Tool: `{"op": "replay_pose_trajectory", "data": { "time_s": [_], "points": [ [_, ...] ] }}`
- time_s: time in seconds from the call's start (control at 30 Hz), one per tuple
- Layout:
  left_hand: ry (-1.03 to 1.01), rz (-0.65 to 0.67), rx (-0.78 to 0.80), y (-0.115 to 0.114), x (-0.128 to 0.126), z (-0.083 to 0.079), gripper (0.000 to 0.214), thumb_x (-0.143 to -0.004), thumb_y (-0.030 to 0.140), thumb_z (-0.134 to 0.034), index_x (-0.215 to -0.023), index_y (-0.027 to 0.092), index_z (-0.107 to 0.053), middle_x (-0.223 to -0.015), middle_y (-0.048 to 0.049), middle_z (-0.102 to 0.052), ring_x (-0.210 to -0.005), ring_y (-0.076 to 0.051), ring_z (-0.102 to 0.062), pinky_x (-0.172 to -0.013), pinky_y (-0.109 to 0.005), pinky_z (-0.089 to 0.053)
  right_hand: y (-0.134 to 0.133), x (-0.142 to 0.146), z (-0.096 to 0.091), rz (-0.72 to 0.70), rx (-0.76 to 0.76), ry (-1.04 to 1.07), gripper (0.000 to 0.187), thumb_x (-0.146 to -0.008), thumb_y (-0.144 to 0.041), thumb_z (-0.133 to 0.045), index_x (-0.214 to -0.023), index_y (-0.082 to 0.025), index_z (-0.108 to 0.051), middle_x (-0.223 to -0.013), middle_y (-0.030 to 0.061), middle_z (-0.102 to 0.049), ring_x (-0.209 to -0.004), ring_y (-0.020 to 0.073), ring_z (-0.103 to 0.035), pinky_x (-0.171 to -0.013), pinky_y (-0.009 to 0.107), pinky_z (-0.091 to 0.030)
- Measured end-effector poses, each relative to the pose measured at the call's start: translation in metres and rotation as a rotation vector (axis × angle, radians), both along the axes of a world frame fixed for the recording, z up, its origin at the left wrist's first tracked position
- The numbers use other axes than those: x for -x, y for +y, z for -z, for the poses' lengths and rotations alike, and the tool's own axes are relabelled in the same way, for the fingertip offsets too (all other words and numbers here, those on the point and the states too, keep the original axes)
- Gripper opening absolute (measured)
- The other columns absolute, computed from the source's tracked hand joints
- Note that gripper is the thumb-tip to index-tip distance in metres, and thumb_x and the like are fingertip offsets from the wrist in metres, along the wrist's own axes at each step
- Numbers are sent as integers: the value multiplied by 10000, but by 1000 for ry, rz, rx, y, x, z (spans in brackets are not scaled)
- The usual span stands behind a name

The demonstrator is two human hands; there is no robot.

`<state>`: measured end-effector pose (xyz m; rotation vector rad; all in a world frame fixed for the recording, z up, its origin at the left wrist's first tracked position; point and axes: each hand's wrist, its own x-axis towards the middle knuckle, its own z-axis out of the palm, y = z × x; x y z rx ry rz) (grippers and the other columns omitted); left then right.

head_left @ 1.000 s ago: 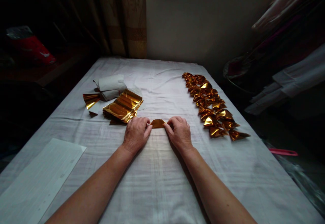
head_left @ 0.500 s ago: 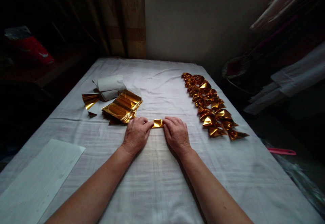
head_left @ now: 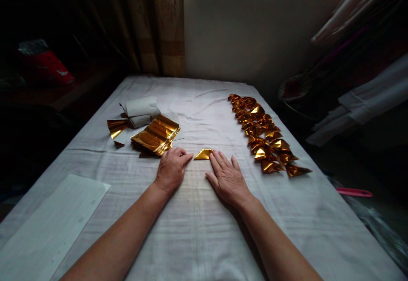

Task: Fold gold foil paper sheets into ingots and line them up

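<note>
Evidently the head view shows work part-way along: two rows of shaped gold pieces point(head_left: 260, 153) lie near the table's point(head_left: 191, 230) right edge, while a stack of foil sheets point(head_left: 156, 133) towards the left edge looks unfinished. One small folded foil point(head_left: 202, 154) lies mid-table, seemingly half-shaped. The right hand point(head_left: 228, 181) spreads flat, fingertips on its right end; the left hand point(head_left: 172, 168) curls just beside its left tip, whether pinching anything I cannot tell.
</note>
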<state>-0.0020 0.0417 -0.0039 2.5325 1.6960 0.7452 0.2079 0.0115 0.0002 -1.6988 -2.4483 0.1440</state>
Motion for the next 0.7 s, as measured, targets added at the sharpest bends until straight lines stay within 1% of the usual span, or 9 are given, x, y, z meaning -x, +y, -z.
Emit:
{"op": "replay_pose_trajectory", "data": {
  "time_s": [0.1, 0.17, 0.2, 0.23, 0.3, 0.37, 0.5, 0.57, 0.7],
  "points": [
    [19, -8, -5, 0, 0, -1, 262, -913, 165, -552, -1047, 286, -742, -954, -50, -685, -890, -233, -575, -777, -376, -454, -1, -5, 1, 21, -2, -4, 572, -996, -420, -430, -1507, -165, -383, -1581, 112, -320, -1461, 295, -312, -1173, 573, -217],
    [14, 6, -24, -3, -2, -4, 287, -916, 164, -527, -1108, 252, -720, -1045, -70, -696, -950, -245, -594, -829, -401, -468, -1, -5, 1, 28, 7, -4, 580, -998, -429, -419, -1510, -160, -377, -1582, 114, -316, -1464, 294, -306, -1174, 575, -210],
    [13, 36, -40, -5, -4, -6, 313, -917, 167, -515, -1165, 234, -695, -1128, -82, -691, -1018, -254, -597, -891, -425, -461, -1, -5, 0, 30, 15, -5, 586, -999, -437, -414, -1511, -155, -373, -1583, 116, -314, -1466, 294, -300, -1177, 575, -204],
    [19, 84, -56, -7, -6, -8, 347, -921, 178, -505, -1227, 222, -662, -1218, -89, -673, -1107, -264, -583, -972, -454, -433, -1, -4, 0, 27, 25, -5, 593, -1000, -446, -408, -1513, -150, -369, -1584, 116, -311, -1469, 291, -293, -1181, 570, -198],
    [62, 200, -56, -13, -12, -10, 401, -937, 229, -490, -1324, 223, -594, -1353, -76, -622, -1284, -279, -503, -1122, -509, -306, -1, -2, -2, 7, 48, -2, 606, -1005, -469, -386, -1517, -145, -359, -1589, 111, -299, -1478, 279, -274, -1192, 553, -181],
    [127, 258, -4, -17, -17, -10, 422, -963, 310, -469, -1368, 235, -558, -1406, -52, -594, -1377, -288, -429, -1187, -539, -192, -2, 0, -4, -27, 66, 9, 611, -1015, -492, -347, -1522, -153, -349, -1598, 97, -281, -1486, 261, -255, -1205, 531, -157],
    [232, 234, 101, -22, -18, -6, 487, -990, 415, -417, -1437, 234, -487, -1487, -41, -515, -1430, -293, -372, -1211, -560, -124, -5, 4, -6, -40, 90, 33, 629, -1015, -539, -313, -1537, -188, -320, -1608, 73, -259, -1493, 252, -235, -1211, 534, -122],
    [259, 224, 125, -23, -14, -5, 499, -996, 432, -398, -1450, 236, -469, -1510, -36, -485, -1444, -288, -352, -1216, -565, -105, -7, 5, -7, -10, 103, 31, 634, -1012, -543, -318, -1540, -193, -311, -1611, 73, -250, -1496, 256, -226, -1209, 544, -114],
    [262, 178, 148, -25, -6, -5, 515, -1001, 429, -378, -1471, 228, -442, -1521, -32, -468, -1450, -289, -341, -1219, -574, -75, -8, 5, -7, 82, 119, 10, 641, -1008, -513, -343, -1542, -160, -305, -1613, 101, -236, -1500, 261, -213, -1205, 541, -115]
  ]
}}
